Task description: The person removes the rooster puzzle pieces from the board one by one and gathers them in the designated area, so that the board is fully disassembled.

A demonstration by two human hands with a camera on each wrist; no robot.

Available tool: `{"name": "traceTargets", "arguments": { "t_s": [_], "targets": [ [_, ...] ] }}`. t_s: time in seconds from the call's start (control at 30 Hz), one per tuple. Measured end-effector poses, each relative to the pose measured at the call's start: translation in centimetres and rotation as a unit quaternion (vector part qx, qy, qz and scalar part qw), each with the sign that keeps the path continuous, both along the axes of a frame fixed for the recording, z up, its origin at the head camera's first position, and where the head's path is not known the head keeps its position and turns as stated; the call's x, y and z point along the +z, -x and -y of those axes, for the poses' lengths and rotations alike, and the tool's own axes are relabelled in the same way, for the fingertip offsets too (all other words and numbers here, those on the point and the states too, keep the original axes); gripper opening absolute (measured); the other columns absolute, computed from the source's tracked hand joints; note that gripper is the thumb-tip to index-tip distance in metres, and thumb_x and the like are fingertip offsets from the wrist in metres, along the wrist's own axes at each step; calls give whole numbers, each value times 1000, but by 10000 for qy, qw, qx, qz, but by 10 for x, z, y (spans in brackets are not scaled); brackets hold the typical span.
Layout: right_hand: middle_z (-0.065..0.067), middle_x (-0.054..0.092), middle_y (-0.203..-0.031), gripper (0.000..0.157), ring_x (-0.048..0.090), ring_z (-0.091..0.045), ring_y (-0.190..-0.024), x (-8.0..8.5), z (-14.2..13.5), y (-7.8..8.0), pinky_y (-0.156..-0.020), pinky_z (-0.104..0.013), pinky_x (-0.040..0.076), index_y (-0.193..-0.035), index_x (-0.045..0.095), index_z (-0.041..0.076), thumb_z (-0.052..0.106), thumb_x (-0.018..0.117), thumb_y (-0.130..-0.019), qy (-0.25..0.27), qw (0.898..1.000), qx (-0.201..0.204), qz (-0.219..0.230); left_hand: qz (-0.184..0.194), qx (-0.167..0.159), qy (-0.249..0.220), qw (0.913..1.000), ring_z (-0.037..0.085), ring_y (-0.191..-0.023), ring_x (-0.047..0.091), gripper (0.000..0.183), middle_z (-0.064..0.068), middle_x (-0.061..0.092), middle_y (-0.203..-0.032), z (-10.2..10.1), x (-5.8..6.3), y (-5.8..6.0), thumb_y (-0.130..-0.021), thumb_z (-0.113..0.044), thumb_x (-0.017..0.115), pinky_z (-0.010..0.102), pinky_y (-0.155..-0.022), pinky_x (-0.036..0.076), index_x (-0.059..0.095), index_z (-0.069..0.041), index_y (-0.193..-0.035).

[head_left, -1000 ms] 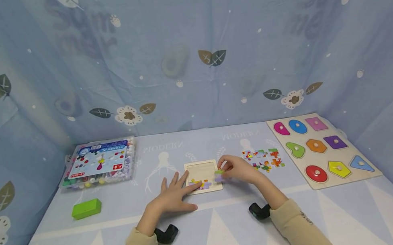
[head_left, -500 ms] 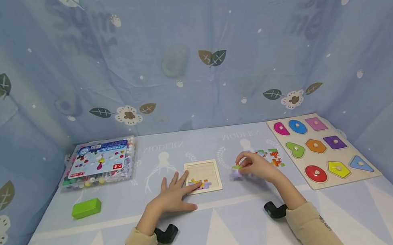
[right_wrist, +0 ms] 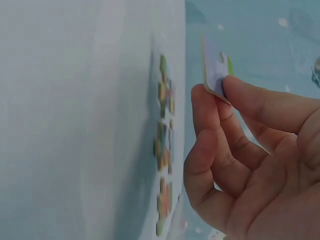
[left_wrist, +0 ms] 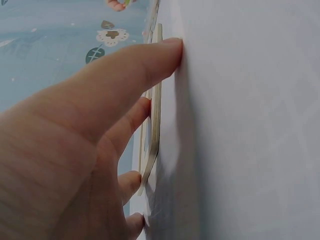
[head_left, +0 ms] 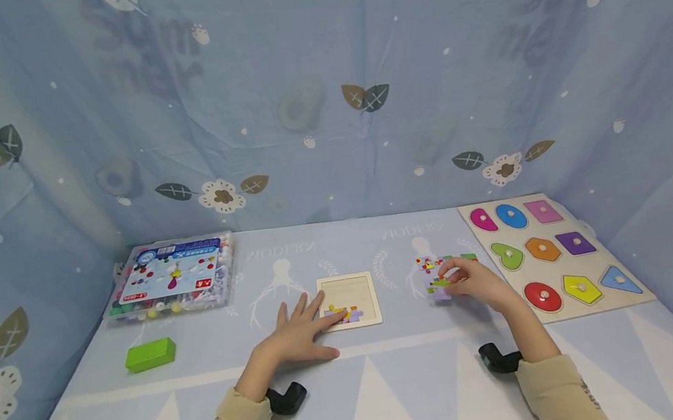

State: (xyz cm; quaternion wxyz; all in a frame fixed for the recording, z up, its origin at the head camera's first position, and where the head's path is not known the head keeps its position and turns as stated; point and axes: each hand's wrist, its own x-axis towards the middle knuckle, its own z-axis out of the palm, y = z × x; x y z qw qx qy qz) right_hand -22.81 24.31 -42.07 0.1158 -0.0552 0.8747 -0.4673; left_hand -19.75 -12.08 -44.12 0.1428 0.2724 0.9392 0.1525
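Observation:
My left hand (head_left: 298,337) lies with spread, fairly straight fingers at the left front of a small wooden puzzle tray (head_left: 347,285). A fingertip reaches over the joined jigsaw pieces (head_left: 353,315) along the tray's near side. In the left wrist view, fingertips touch the tray's edge (left_wrist: 157,120) while the thumb rests by the cloth. To the right, my right hand (head_left: 477,284) pinches a lilac and green jigsaw piece (right_wrist: 215,70) between thumb and fingers, above the table. Loose jigsaw pieces (head_left: 426,265) lie beside and behind that hand, partly hidden by it.
A wooden shape board (head_left: 521,272) with knobbed shapes lies at the right. At the back left sits a clear box of beads (head_left: 172,277), with a green block (head_left: 150,355) in front of it. Patterned blue curtain (head_left: 332,169) closes off the back and sides.
My right hand has moved right, away from the tray, to the loose pieces, carrying the lilac and green jigsaw piece along. My left hand has stayed at the tray.

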Motion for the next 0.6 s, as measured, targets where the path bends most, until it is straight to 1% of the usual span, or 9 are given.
{"name": "traceTargets", "arguments": {
  "t_s": [0.1,0.2,0.27,0.37,0.6],
  "targets": [
    [-8,56,-87,31,54,-19,-79,4,-13,-2,-70,-28,50,-113,54,-1,6,64,-84,-27,9998,-150,155,22,13,-1,10000,44,-138,2,66,14,11,-154,0,0,0,-81,-52,63,68,-102,-2,41,-33,-140],
    [-6,56,-85,34,55,-18,-77,7,-24,-4,-69,-28,49,-114,53,-4,10,65,-85,-123,9992,-281,260,30,13,0,10000,44,-138,2,66,14,10,-154,-1,1,0,-81,-52,63,68,-102,-2,41,-33,-140],
    [-5,56,-83,33,55,-17,-76,8,-31,-5,-68,-28,49,-111,53,-5,10,65,-84,-150,9985,-385,358,33,4,-7,10000,44,-138,2,66,14,10,-154,0,1,0,-81,-52,63,68,-101,-2,41,-33,-140],
    [-4,56,-83,31,55,-16,-75,8,-41,-7,-67,-26,48,-108,55,-5,11,66,-84,-337,9972,-472,474,30,-10,-29,10000,45,-138,3,66,15,11,-154,0,2,-1,-81,-51,63,69,-101,-2,41,-32,-140],
    [-8,56,-87,28,52,-20,-78,4,-53,-9,-67,-26,46,-106,59,-5,10,66,-83,-745,9931,-656,621,77,-23,-76,9999,45,-138,2,66,16,11,-154,-1,5,-2,-81,-50,63,68,-101,-3,41,-32,-140]
  ]
}}
